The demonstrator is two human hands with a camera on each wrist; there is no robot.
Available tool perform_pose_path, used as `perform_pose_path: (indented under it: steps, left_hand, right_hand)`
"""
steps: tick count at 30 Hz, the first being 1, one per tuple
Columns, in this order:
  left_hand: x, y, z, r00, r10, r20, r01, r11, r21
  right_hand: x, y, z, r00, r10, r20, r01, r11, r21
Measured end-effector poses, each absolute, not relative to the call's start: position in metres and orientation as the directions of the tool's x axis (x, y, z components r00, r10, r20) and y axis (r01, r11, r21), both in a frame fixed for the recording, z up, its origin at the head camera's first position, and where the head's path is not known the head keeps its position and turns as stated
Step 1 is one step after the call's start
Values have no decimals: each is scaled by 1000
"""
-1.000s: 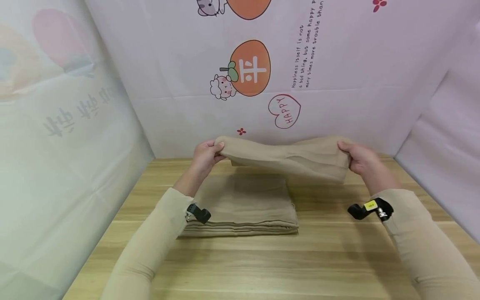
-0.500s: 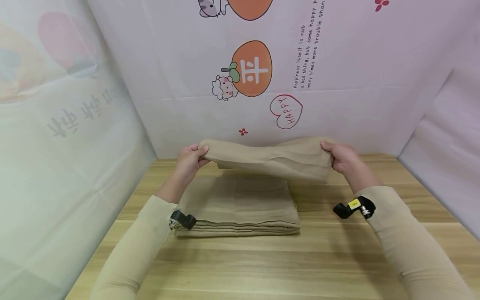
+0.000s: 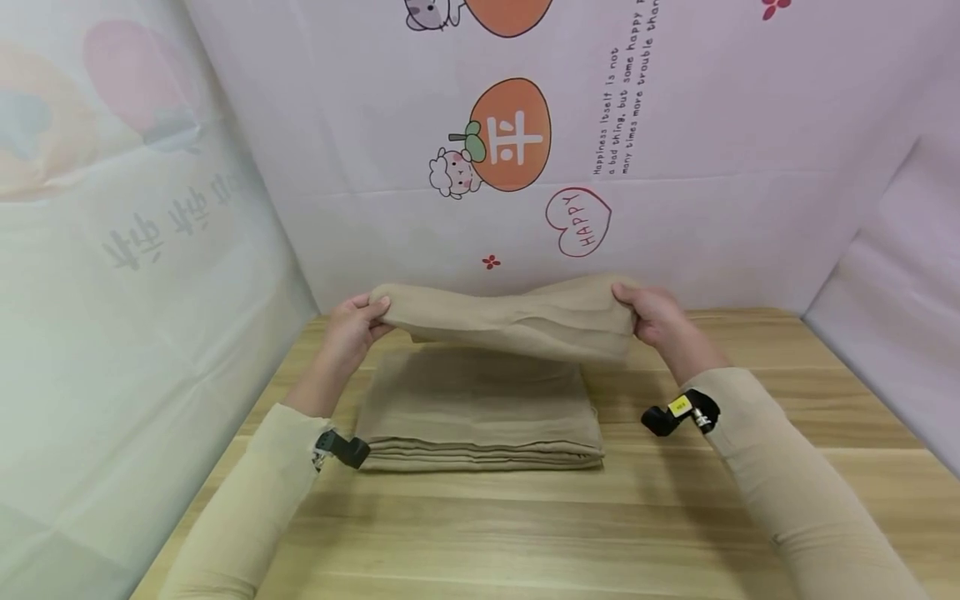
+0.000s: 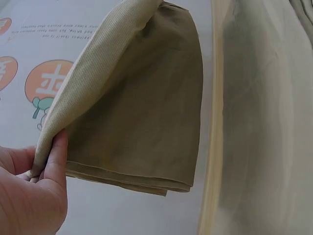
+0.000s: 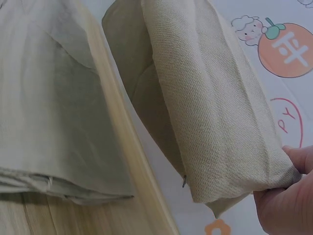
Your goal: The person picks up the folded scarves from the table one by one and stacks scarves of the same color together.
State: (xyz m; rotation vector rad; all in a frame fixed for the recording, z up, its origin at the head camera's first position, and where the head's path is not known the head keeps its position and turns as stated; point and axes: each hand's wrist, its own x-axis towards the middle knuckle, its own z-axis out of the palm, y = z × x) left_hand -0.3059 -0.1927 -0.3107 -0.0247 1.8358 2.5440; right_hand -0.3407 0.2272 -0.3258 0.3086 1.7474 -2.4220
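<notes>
A folded beige cloth (image 3: 502, 321) hangs in the air between both hands near the back wall, its middle sagging a little. At its left end the left hand (image 3: 351, 332) pinches the corner between thumb and fingers. The right hand (image 3: 663, 325) grips the opposite end, thumb on top. In the left wrist view the layered lower edges of this cloth (image 4: 142, 107) hang below the fingers (image 4: 57, 156). The right wrist view shows its coarse weave (image 5: 215, 107). Beneath and in front, a stack of folded beige cloths (image 3: 480, 408) lies flat on the table, its layered edges facing the person.
The wooden table (image 3: 465, 533) reaches back to a white printed wall sheet (image 3: 375, 167). White sheets also stand at the left (image 3: 187, 333) and right (image 3: 885, 275). Each wrist carries a small black camera mount (image 3: 345, 448).
Both hands have carried the held cloth leftward, from partly right of the stack to above its back edge. The stack has stayed put, and the grip looks the same.
</notes>
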Motion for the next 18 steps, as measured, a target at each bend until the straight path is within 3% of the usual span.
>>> perform_pose_path:
  steps: [18]
  left_hand:
    - [-298, -222, -319, -998, -62, -14, 6, -310, 951]
  right_hand:
    - [-356, 194, -338, -961, -31, -273, 270, -303, -914]
